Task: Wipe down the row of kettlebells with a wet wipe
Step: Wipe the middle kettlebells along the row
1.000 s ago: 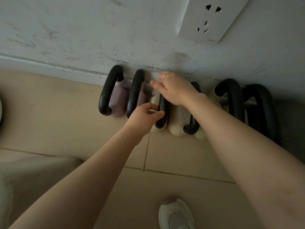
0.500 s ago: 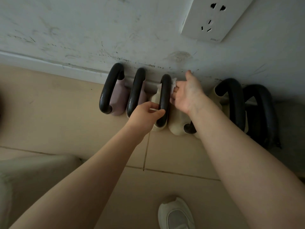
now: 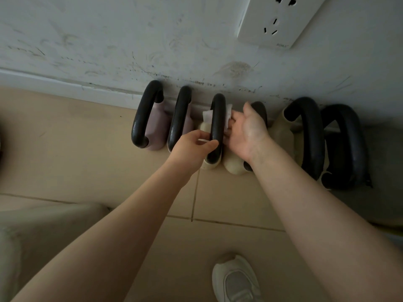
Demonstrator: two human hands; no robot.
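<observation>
Several kettlebells with black handles stand in a row against the white wall. Two at the left are pink, the middle ones cream. My left hand grips the near end of the third kettlebell's black handle. My right hand reaches under that handle from the right, palm up, pressing a white wet wipe around it. The wipe shows on both sides of the handle. A fourth cream kettlebell is partly hidden by my right wrist. Two larger ones, cream and dark, stand at the right.
A white wall socket sits high on the scuffed wall. Beige floor tiles run in front of the row. My white shoe is at the bottom, and a trouser leg at the lower left.
My right hand came off the top of the handles, turned palm up and slid the wipe under the third handle. My left hand kept its grip.
</observation>
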